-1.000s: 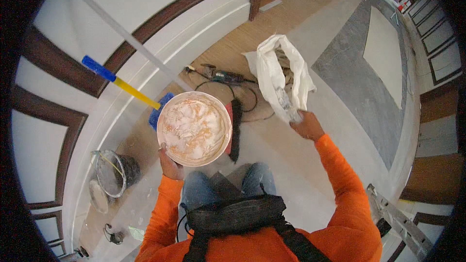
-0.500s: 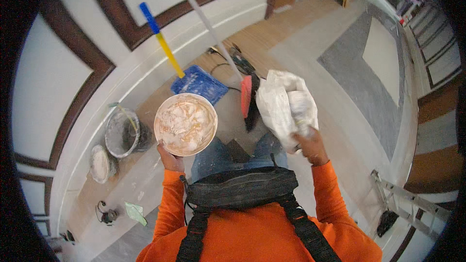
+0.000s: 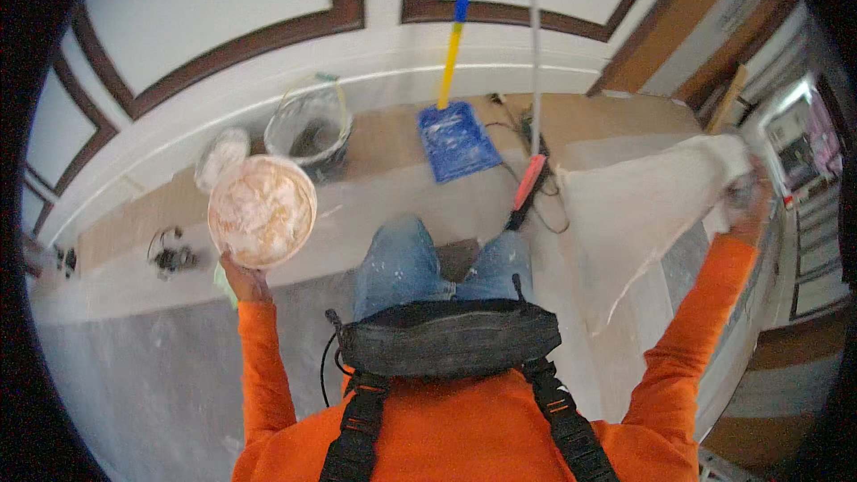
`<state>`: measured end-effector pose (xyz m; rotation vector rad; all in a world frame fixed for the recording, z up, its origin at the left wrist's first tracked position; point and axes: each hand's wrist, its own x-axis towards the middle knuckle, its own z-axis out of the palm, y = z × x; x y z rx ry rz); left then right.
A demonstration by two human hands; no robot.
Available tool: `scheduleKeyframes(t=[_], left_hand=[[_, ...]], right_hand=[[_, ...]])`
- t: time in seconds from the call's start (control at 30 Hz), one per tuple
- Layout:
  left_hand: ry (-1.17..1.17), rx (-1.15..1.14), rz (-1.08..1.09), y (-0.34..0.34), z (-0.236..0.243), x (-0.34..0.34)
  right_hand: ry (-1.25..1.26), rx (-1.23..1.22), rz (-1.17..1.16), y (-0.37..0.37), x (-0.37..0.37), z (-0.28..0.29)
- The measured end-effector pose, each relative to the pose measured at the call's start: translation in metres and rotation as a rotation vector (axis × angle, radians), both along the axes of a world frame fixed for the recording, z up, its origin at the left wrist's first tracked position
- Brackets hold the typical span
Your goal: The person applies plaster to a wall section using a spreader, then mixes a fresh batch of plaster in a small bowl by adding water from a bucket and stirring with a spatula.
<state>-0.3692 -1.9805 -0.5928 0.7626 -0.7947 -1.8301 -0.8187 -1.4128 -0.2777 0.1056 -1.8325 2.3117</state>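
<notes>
My left hand (image 3: 245, 282) grips the lower rim of a white tub (image 3: 262, 212), its fingers partly hidden under it. Inside, the tub is coated with a whitish paste streaked with tan. Far out to the right, my right hand (image 3: 752, 210) is closed on one end of a white sack (image 3: 652, 201). The sack spreads out in the air toward the middle, its near edge hanging slack. Motion blurs the fingers of that hand.
By the paneled wall stand a dirty bucket (image 3: 308, 125) and a smaller whitened container (image 3: 221, 159). A blue dustpan (image 3: 460, 147) and a red-and-black broom (image 3: 528, 187) are ahead, with a cable (image 3: 562, 214) beside them. A small dark device (image 3: 171, 257) lies left.
My right hand has swung outward to the right, and the bunched sack has opened out. The tub has moved left with my left hand. The whole view has turned toward the wall.
</notes>
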Motion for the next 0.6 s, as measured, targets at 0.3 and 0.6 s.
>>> scheduleKeyframes(t=[0.3,0.6], left_hand=[[0.014,-0.113,0.245,0.028,0.007,0.007],[-0.021,-0.136,0.348,0.046,0.03,-0.01]], right_hand=[[0.395,0.063,0.205,-0.035,-0.087,0.045],[0.419,0.048,0.488,-0.18,-0.089,-0.013]])
